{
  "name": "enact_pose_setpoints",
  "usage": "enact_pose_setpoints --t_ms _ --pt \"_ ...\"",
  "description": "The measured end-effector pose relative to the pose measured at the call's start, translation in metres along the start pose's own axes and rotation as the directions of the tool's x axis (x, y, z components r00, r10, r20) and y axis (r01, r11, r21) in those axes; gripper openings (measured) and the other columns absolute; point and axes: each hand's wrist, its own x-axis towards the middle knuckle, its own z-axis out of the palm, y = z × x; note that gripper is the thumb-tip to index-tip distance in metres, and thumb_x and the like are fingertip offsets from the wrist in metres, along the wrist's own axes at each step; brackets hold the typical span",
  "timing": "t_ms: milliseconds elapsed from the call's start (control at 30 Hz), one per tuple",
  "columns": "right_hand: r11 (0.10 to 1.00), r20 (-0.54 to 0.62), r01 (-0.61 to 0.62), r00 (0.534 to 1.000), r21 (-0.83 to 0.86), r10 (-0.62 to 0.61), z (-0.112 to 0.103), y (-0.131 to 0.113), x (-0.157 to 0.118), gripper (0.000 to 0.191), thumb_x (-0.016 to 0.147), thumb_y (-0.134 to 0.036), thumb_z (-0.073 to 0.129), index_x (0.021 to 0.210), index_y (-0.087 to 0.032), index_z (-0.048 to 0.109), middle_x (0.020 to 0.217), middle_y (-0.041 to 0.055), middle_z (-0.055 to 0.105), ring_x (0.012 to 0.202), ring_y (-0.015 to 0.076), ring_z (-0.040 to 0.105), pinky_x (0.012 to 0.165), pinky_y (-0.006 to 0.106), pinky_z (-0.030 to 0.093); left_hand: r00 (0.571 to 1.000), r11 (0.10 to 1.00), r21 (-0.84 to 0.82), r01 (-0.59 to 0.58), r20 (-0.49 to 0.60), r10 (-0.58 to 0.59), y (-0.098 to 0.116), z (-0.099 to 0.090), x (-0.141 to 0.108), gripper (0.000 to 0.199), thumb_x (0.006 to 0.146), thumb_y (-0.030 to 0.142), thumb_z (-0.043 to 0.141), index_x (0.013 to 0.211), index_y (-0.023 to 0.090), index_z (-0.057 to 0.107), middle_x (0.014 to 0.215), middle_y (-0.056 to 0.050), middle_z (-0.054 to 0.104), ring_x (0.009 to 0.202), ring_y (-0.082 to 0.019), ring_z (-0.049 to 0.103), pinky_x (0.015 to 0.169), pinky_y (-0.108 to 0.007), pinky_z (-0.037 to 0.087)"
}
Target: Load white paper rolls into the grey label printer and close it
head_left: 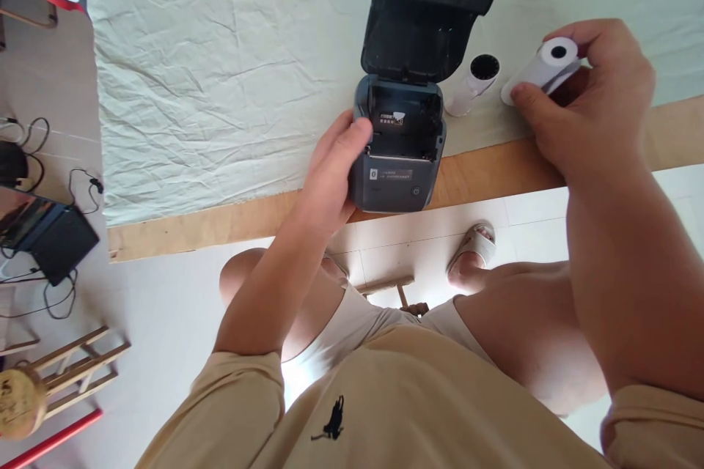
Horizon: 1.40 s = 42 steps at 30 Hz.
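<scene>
A dark portable label printer (pixel 397 183) is at the table's front edge, its black lid (pixel 421 22) swung up and the paper bay showing bare. My left hand (pixel 335 168) grips the printer's left side, thumb along the rim of the bay. To the right, my right hand (pixel 599 88) is closed around a white paper roll (pixel 542 73), whose dark core hole faces up. Between printer and right hand a second, smaller roll (pixel 467 94) with a wide black core stands on the cloth, touched by neither hand.
A pale green cloth (pixel 220 73) covers the table, with a bare wooden edge (pixel 209 231) in front. My legs are below it. On the floor at left are a black device (pixel 60 242) with cables, a wooden stool (pixel 22 399) and a red bar (pixel 60 440).
</scene>
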Motion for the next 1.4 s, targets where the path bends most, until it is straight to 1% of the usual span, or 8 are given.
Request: enact_pose_setpoints --t_ms 167,300,500,733,900,1067,1200,1400 --pt "0.988 -0.025 0.147 0.989 -0.041 -0.148 -0.001 0.021 -0.005 0.064 0.062 -0.005 0.096 0.121 -0.022 0.079 0.123 0.0099 0.077 0.101 0.0228 0.077 0.075 0.035 0.060 1.000 0.999 0.048 0.017 -0.025 -0.016 0.004 -0.005 -0.005 0.041 0.090 0.060 0.085 0.109 0.025 0.080 0.105 -0.004 0.084 0.119 -0.033 0.085 0.066 -0.031 0.070" --pt "0.939 -0.059 0.339 0.938 -0.059 -0.342 -0.001 0.027 -0.013 0.057 0.071 -0.019 0.084 0.127 -0.026 0.076 0.116 0.0093 0.080 0.108 0.0315 0.080 0.082 0.045 0.064 0.999 0.997 0.055 0.054 -0.014 -0.053 0.007 -0.009 -0.014 0.036 0.102 0.053 0.075 0.127 0.029 0.078 0.115 -0.005 0.087 0.105 -0.028 0.088 0.049 -0.023 0.059" --pt "0.956 -0.055 0.277 0.958 -0.102 -0.283 -0.005 0.019 -0.024 0.050 0.081 -0.046 0.078 0.127 -0.028 0.076 0.113 0.0114 0.083 0.101 0.0375 0.082 0.081 0.059 0.067 0.994 0.996 -0.010 0.084 0.077 -0.083 0.009 -0.016 -0.020 0.041 0.109 0.039 0.065 0.148 0.033 0.071 0.146 -0.006 0.080 0.131 -0.029 0.080 0.100 -0.039 0.073" --pt "0.928 -0.129 0.371 0.919 -0.043 -0.373 -0.011 0.008 -0.024 0.039 0.084 -0.043 0.084 0.120 -0.028 0.082 0.103 0.0084 0.083 0.096 0.0321 0.082 0.073 0.049 0.067 0.985 0.984 0.049 0.174 0.009 -0.174 0.012 -0.014 -0.022 0.053 0.103 0.052 0.071 0.151 0.030 0.065 0.144 -0.008 0.080 0.124 -0.029 0.081 0.080 -0.031 0.072" --pt "0.943 -0.200 0.321 0.933 0.085 -0.300 -0.014 0.054 -0.028 0.069 0.069 -0.065 0.096 0.127 -0.032 0.082 0.109 0.0108 0.083 0.093 0.0380 0.083 0.062 0.050 0.061 0.982 0.979 0.076 0.190 -0.015 -0.190 0.012 -0.017 -0.024 0.057 0.100 0.056 0.074 0.149 0.029 0.065 0.139 -0.009 0.082 0.121 -0.030 0.083 0.090 -0.038 0.074" --pt "0.917 -0.501 0.302 0.854 0.259 -0.140 -0.007 0.103 -0.027 0.073 0.057 -0.081 0.098 0.113 -0.038 0.077 0.108 0.0081 0.075 0.076 0.0245 0.069 0.052 0.041 0.046 0.988 0.988 0.055 0.146 -0.066 -0.142 0.014 -0.009 -0.019 0.051 0.096 0.057 0.077 0.136 0.025 0.071 0.127 -0.010 0.086 0.125 -0.032 0.083 0.092 -0.040 0.074" --pt "0.875 -0.451 0.382 0.864 0.297 -0.224 -0.004 0.083 -0.030 0.075 0.058 -0.079 0.098 0.116 -0.037 0.075 0.103 0.0065 0.070 0.071 0.0192 0.063 0.052 0.036 0.042 0.985 0.986 0.078 0.150 -0.096 -0.143 0.014 -0.003 -0.014 0.057 0.091 0.062 0.083 0.134 0.027 0.072 0.117 -0.008 0.088 0.117 -0.033 0.085 0.071 -0.033 0.071" --pt "0.814 -0.420 0.491 0.839 0.311 -0.346 -0.014 0.010 -0.058 0.067 0.056 -0.062 0.103 0.111 -0.030 0.082 0.091 0.0060 0.077 0.069 0.0210 0.066 0.051 0.037 0.044 0.995 0.996 0.064 0.064 -0.082 -0.058 0.006 -0.001 -0.009 0.034 0.089 0.055 0.085 0.110 0.029 0.078 0.083 0.000 0.079 0.072 -0.020 0.080 0.043 -0.025 0.050"
